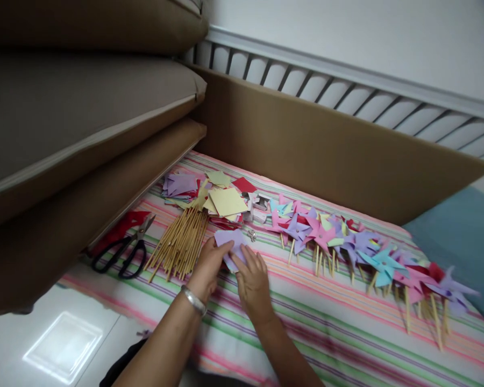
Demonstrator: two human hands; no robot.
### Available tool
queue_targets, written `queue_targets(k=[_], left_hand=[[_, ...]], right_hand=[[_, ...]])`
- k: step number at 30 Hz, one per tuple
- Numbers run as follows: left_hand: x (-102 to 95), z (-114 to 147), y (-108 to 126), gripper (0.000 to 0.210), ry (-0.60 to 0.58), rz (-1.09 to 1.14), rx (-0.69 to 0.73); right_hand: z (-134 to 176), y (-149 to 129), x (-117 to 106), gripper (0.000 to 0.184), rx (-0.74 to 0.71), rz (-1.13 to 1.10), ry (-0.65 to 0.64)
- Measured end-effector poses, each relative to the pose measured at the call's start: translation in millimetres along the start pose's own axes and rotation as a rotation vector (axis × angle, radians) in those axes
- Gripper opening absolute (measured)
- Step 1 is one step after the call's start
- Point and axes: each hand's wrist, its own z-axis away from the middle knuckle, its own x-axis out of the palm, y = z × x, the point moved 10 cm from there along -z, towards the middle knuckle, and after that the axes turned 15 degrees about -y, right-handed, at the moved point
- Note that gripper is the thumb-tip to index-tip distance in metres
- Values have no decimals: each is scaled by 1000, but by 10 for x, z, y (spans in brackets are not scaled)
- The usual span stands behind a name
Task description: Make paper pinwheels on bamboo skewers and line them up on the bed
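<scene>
A light purple square of paper [228, 236] is between my two hands, just above the striped cloth, with other paper edges showing under it. My left hand [207, 266], with a silver bangle at the wrist, pinches it from the left, thumb on top. From the right, my right hand [253, 277] grips the same paper, its fingers lying along the edge. Close to my left hand lies a bundle of thin wooden sticks [181, 242]. Beyond the hands are a yellow paper square [228, 201] on a stack and small metal pins [252, 235].
Black-handled scissors [131, 247] lie at the left beside red material [119, 234]. More purple paper [180, 184] is piled behind the sticks. Finished paper pinwheels [320, 231] stretch along the right. Brown cushions [92, 118] overhang the left; a brown panel [306, 140] closes the back.
</scene>
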Motion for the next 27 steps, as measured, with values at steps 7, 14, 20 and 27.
queue_targets(k=[7,14,20,27], left_hand=[[-357,-54,147,34,164,-731,83],[-365,-90,224,43,168,-877,101],[-355,-132,193,55,176,-900,90],[-387,-127,153,59,173,-781,103]], right_hand=[[60,3,156,42,53,-265,-243],[86,718,57,25,397,-620,-31],[9,841,298,30,474,-632,-46],[-33,843,379,34,518,-621,-91]])
